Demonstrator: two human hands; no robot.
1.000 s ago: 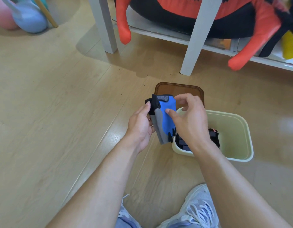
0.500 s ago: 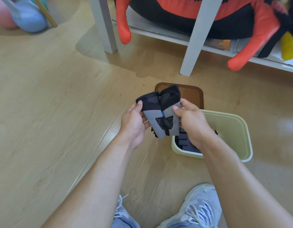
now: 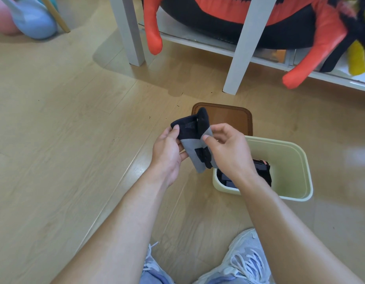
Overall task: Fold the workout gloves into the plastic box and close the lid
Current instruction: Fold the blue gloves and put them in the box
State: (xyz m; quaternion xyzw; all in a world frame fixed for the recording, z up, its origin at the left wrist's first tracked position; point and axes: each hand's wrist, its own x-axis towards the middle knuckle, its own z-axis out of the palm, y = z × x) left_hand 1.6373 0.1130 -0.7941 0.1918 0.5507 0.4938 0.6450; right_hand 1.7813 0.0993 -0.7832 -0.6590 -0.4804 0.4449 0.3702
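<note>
**Head view: a workout glove held mid-fold above the floor, beside an open plastic box**

Head-camera picture, looking down past two bare forearms at a wooden floor. Both hands hold one grey-and-black workout glove [image 3: 194,144] in the air, just left of a pale plastic box [image 3: 296,193]. The left hand [image 3: 168,154] grips the glove's left edge, thumb on the black cuff. The right hand [image 3: 228,152] pinches the right edge between thumb and curled fingers, turning that side inward. The glove is bent along its length but not yet flat or compact.

The box sits open on the floor. At its left end lies a dark item [image 3: 263,171], partly hidden by the right wrist; it looks like another glove already put away, though that cannot be confirmed. The brown lid [image 3: 232,117] lies flat on the floor just behind the box, off it.

Judged from this, the task is roughly halfway: the held glove needs its fold finished and placing inside, then the lid must go on.

Pale sneakers [image 3: 245,261] show at the bottom edge, white furniture legs [image 3: 243,50] and a red-and-black plush toy [image 3: 259,19] at the top.
</note>
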